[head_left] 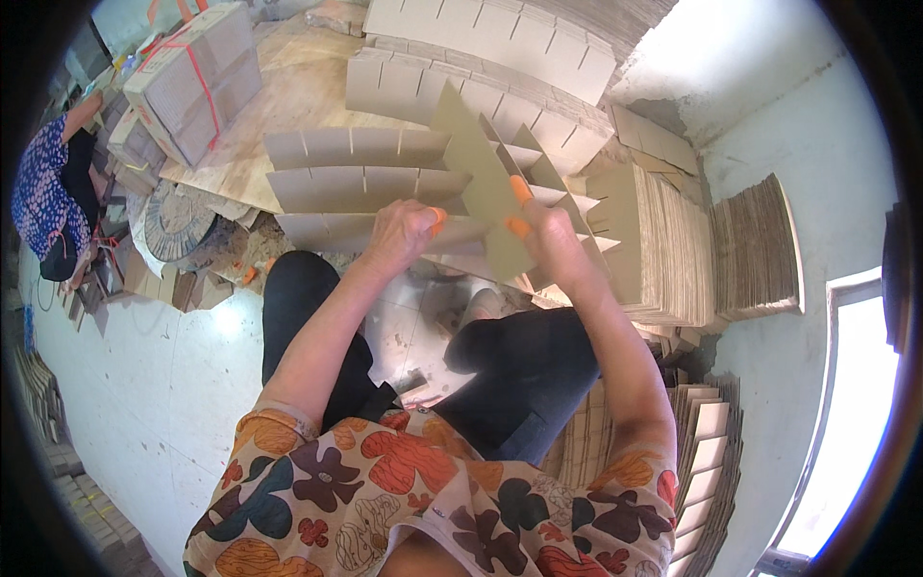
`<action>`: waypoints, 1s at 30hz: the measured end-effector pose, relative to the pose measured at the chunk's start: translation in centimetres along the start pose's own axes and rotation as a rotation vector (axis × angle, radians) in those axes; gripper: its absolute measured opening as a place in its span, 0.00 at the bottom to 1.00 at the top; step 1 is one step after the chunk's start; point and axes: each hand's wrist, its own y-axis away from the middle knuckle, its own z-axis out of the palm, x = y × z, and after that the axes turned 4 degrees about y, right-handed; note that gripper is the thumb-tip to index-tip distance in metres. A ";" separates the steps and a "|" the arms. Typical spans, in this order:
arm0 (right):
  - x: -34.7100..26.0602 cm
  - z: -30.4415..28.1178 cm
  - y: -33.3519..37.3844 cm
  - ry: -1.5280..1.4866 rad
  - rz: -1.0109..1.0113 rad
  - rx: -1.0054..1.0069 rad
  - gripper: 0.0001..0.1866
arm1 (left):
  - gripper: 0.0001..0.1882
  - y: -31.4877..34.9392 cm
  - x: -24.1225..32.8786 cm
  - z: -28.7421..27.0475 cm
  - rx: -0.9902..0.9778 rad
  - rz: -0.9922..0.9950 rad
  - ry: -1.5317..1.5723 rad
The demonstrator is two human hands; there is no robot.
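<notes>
Slotted cardboard divider strips are partly joined in a grid in front of me. Three long strips (322,187) stand on edge to the left, slots upward. My left hand (399,236), with an orange finger cover, is closed at the upper edge of the nearest strip (322,231). A cross strip (471,173) slants over the long ones, slightly blurred. My right hand (553,236), with orange covers on its fingertips, grips this cross strip by its right side. Behind that hand stand interlocked cross pieces (524,154); its fingers partly hide them.
Stacks of slotted cardboard (471,91) line the far side of the wooden board (298,77). More stacked sheets (663,250) stand right, by the wall. A taped carton (192,87) sits far left, near another person (53,192). Cardboard piles (702,462) lie beside my right leg.
</notes>
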 end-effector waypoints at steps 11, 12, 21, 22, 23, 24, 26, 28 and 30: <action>-0.8 -2.1 -0.3 0.186 0.101 -0.044 0.22 | 0.04 0.2 -0.6 -0.1 -0.031 0.107 -0.061; 0.6 -2.7 0.0 0.220 0.124 0.120 0.20 | 0.03 0.3 -0.8 -0.8 -0.015 0.148 -0.094; 15.3 -3.1 14.7 0.979 0.751 -0.016 0.43 | 0.24 2.0 -0.7 -4.1 -0.023 0.141 -0.108; 16.7 -3.0 15.2 0.985 0.683 0.052 0.42 | 0.24 2.1 -0.7 -4.1 -0.029 0.113 -0.112; 18.7 -2.7 16.5 0.989 0.618 0.119 0.40 | 0.23 2.2 -0.7 -4.2 -0.038 0.087 -0.114; 20.2 -2.1 16.9 0.982 0.547 0.180 0.39 | 0.23 2.4 -0.8 -4.3 0.002 0.099 -0.116; 21.1 -2.1 16.6 0.824 0.564 0.258 0.36 | 0.22 2.8 -0.7 -4.6 0.074 0.119 -0.115; 21.8 -2.4 16.4 0.615 0.596 0.388 0.31 | 0.22 2.8 -0.8 -4.9 0.069 0.103 -0.130; 22.3 -2.3 16.1 0.340 0.632 0.556 0.25 | 0.22 2.8 -0.7 -5.2 0.052 0.082 -0.147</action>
